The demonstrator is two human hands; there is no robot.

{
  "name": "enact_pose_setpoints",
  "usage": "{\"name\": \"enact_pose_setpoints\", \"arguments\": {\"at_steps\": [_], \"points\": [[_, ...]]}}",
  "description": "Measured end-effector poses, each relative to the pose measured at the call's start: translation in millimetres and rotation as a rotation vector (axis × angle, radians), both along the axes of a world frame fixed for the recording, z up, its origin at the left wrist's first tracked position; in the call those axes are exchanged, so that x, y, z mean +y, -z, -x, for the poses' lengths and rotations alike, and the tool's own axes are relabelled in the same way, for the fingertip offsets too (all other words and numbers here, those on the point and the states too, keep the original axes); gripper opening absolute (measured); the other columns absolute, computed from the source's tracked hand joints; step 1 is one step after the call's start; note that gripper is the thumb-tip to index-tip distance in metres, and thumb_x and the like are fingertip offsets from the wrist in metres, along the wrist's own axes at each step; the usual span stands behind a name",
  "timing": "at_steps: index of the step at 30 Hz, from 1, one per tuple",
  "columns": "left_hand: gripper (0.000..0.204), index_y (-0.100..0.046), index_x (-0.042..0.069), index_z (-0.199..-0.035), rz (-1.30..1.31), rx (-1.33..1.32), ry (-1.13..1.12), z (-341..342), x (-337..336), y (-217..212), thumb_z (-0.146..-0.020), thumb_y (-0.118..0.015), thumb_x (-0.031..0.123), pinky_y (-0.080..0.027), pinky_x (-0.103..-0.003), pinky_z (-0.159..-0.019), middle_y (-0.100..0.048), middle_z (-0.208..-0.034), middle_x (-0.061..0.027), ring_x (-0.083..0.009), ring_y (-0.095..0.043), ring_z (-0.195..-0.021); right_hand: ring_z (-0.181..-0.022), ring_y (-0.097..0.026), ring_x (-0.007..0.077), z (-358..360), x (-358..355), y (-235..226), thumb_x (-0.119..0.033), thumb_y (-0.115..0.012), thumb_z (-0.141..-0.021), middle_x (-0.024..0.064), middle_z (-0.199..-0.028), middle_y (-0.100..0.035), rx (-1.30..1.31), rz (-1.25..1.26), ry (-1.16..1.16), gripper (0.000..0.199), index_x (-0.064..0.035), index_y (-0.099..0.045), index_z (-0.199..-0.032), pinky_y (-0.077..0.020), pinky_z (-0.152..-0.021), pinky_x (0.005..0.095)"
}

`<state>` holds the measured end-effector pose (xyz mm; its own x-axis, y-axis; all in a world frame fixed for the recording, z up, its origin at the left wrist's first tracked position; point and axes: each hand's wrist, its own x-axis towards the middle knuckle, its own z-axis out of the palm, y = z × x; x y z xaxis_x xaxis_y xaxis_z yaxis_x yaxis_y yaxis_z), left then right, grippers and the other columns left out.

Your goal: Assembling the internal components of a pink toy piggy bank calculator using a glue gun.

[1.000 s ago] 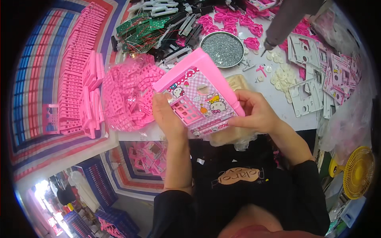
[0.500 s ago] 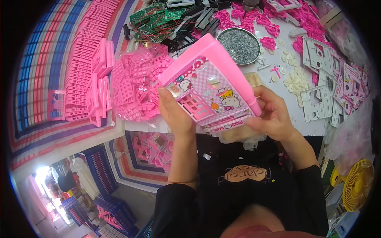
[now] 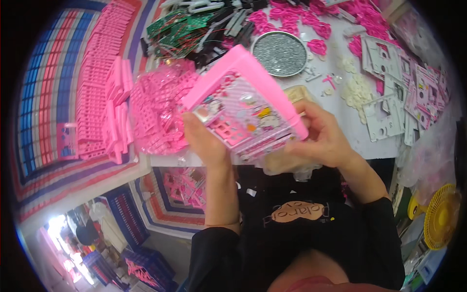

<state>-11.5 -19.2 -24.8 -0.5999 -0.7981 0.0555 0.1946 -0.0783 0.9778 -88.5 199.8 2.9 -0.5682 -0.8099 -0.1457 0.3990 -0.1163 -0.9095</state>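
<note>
A pink plastic toy casing [image 3: 279,90] is held tilted above the table, between my two hands. Its decorated front panel, with cartoon pictures and a pink grid of square openings, faces me, somewhat smeared by motion. My left hand [image 3: 206,141] grips the casing's left edge, thumb along the front and fingers hidden behind. At the lower right corner my right hand [image 3: 323,134] closes on the edge with thumb and bent fingers. Behind the casing on the left lies a clear bag of pink keypad-like pieces [image 3: 158,114].
A round tin of small metal screws [image 3: 279,53] stands beyond the casing. Green circuit boards [image 3: 180,34] are heaped at the back left. Pink casings [image 3: 99,87] stand in a long row at left. White discs [image 3: 359,92] and white plates [image 3: 384,117] lie right, above a yellow fan [image 3: 441,216].
The casing has turned so its top and right side show more. Both hands have shifted slightly left with it, keeping their hold. The whole view has moved a little too.
</note>
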Motion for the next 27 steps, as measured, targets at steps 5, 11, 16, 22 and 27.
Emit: {"name": "enact_pose_setpoints", "arguments": {"at_steps": [5, 11, 16, 22, 27], "points": [[0.042, -0.055, 0.005, -0.094, 0.25, 0.061, 0.088, 14, -14, 4, -0.112, -0.04, 0.04, -0.043, -0.025, -0.067, -0.058, -0.084, -0.001, -0.007, -0.051, -0.073, -0.105, -0.066, 0.0116, -15, -6, 4, 0.003, -0.066, -0.094, 0.0078, -0.112, -0.068, 0.103, 0.062, 0.182, 0.033, 0.0018, -0.053, -0.125, -0.0522, -0.091, 0.027], [0.061, -0.064, 0.001, -0.115, -0.15, 0.048, 0.108, 16, -3, -23, -0.111, -0.029, 0.052, -0.05, -0.027, -0.056, -0.068, -0.087, -0.0039, -0.0099, -0.063, -0.069, -0.106, -0.065, 0.0115, -7, 5, 2, 0.003, -0.066, -0.094, 0.0091, -0.116, -0.067, 0.022, 0.069, 0.139, 0.03, 0.0021, -0.055, -0.122, -0.0515, -0.093, 0.0273], [0.056, -0.067, 0.0, -0.109, 0.021, 0.073, 0.091, 16, -1, -10, -0.112, -0.032, 0.044, -0.05, -0.024, -0.064, -0.069, -0.089, -0.0038, -0.0091, -0.063, -0.073, -0.113, -0.064, 0.0144, -20, 5, 5, 0.003, -0.065, -0.095, 0.012, -0.124, -0.066, 0.131, 0.055, 0.084, 0.039, 0.0044, -0.052, -0.132, -0.0512, -0.097, 0.0294], [0.058, -0.061, -0.002, -0.122, -0.31, 0.075, 0.263, -5, -2, 5, -0.112, -0.031, 0.046, -0.053, -0.032, -0.088, -0.069, -0.114, -0.0121, -0.0171, -0.067, -0.101, -0.118, -0.063, 0.0164, -11, 4, 10, 0.003, -0.064, -0.095, 0.013, -0.128, -0.065, 0.066, 0.11, 0.191, 0.046, 0.0059, -0.049, -0.139, -0.0512, -0.101, 0.0314], [0.051, -0.061, -0.004, -0.116, 0.302, -0.038, 0.184, -15, 20, 19, -0.113, -0.03, 0.036, -0.053, -0.029, -0.081, -0.069, -0.106, -0.0107, -0.0139, -0.066, -0.091, -0.116, -0.063, 0.0163, -12, 0, 17, 0.003, -0.064, -0.095, 0.0124, -0.129, -0.064, -0.015, 0.088, 0.183, 0.049, 0.0044, -0.048, -0.141, -0.0518, -0.1, 0.0312]]}}
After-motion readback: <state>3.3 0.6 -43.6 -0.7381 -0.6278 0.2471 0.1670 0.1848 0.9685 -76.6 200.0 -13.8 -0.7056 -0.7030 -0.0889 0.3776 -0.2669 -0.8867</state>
